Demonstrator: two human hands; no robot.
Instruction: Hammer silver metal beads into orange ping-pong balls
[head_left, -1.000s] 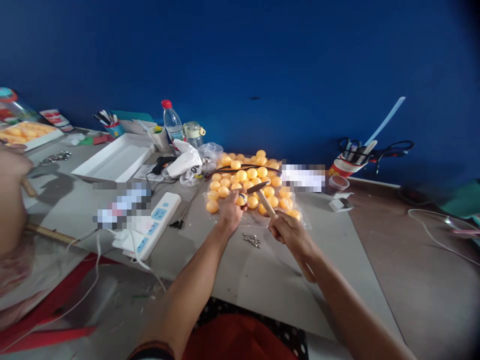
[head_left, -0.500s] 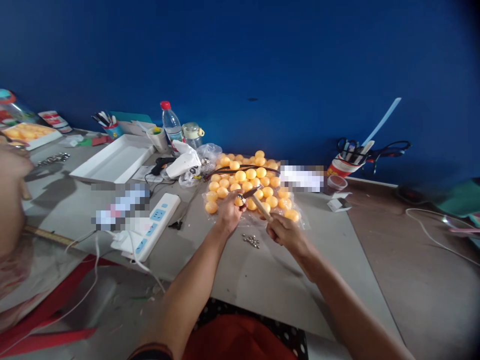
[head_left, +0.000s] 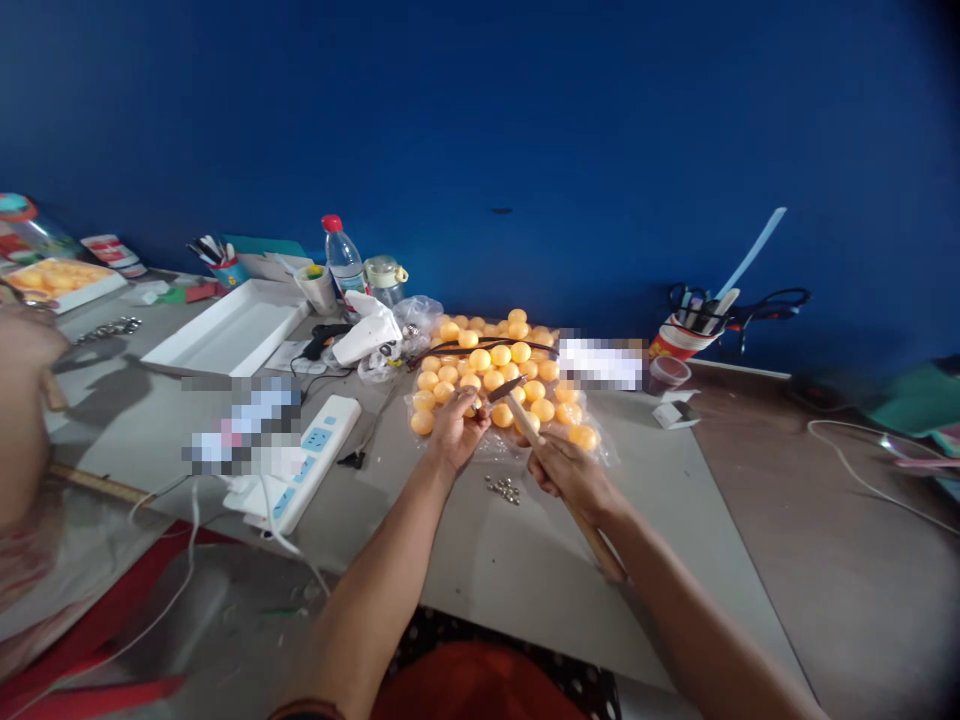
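My right hand (head_left: 559, 465) is closed round the wooden handle of a hammer (head_left: 525, 415), whose dark narrow head points up and left. Just left of that head, my left hand (head_left: 459, 430) pinches a small orange ball (head_left: 471, 408), mostly covered by the fingers. A shiny metal bit seems to sit at the ball, too small to make out. Behind both hands lie many orange ping-pong balls (head_left: 501, 355) on clear plastic. A small heap of shiny metal pieces (head_left: 502, 489) rests on the grey table (head_left: 517, 560) below my hands.
To the left are a white power strip (head_left: 319, 450) with cords, a white tray (head_left: 225, 325), a red-capped bottle (head_left: 343, 260) and a glue gun (head_left: 326, 340). A cup of tools (head_left: 679, 338) stands at right. Another person's arm (head_left: 26, 400) reaches in at far left.
The hammer head has shifted slightly, and its handle now shows below my right hand. My left hand has turned a little, so less of the ball shows. The view has shifted slightly.
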